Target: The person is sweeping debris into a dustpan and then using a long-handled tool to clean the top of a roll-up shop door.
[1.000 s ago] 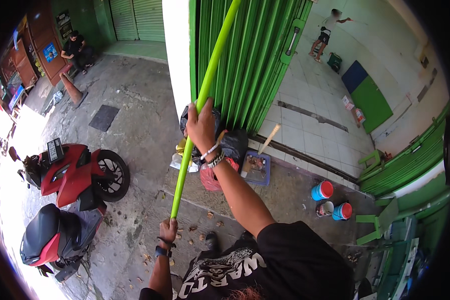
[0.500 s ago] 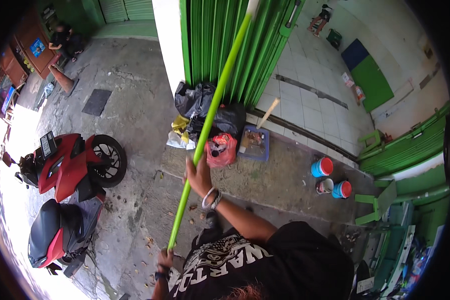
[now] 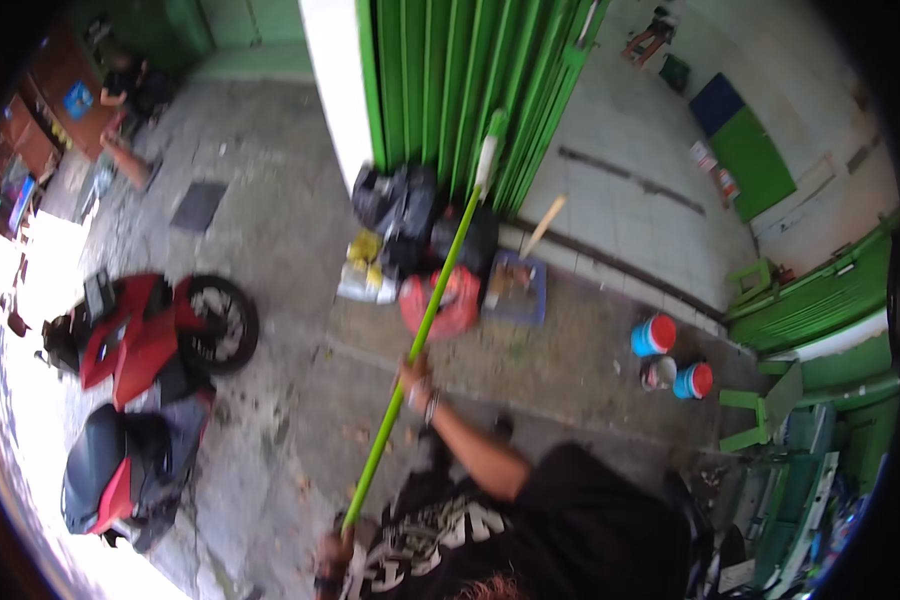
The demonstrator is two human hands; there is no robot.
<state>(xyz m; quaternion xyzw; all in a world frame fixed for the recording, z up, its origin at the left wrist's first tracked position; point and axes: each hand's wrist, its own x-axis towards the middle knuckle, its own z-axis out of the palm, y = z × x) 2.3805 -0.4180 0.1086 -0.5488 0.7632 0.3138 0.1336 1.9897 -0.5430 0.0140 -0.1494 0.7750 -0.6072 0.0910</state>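
Note:
Both my hands hold a long, bright green pole [image 3: 438, 290] slanting up and to the right. My left hand [image 3: 335, 553] grips it near the lower end, beside my black shirt. Higher up, my right hand [image 3: 416, 378], with bracelets on its wrist, closes around the shaft. A pale section and a green tip top the pole, in front of the green folding metal shutter [image 3: 425, 90]; whether the tip touches it I cannot tell. The shaft passes across my view of a red plastic bag [image 3: 458, 310] and black trash bags [image 3: 395, 200].
A blue tray [image 3: 523, 295] with a wooden stick [image 3: 545, 225] stands by the doorway. Paint buckets [image 3: 654, 335] and a green chair [image 3: 760, 410] are at the right. A red motorcycle [image 3: 135, 335] is parked at the left. A person [image 3: 125, 85] sits far left; another [image 3: 655, 35] is inside.
The pole has come down toward me, and its top end now shows lower against the shutter. Both hands have shifted down with it. The view is slightly blurred.

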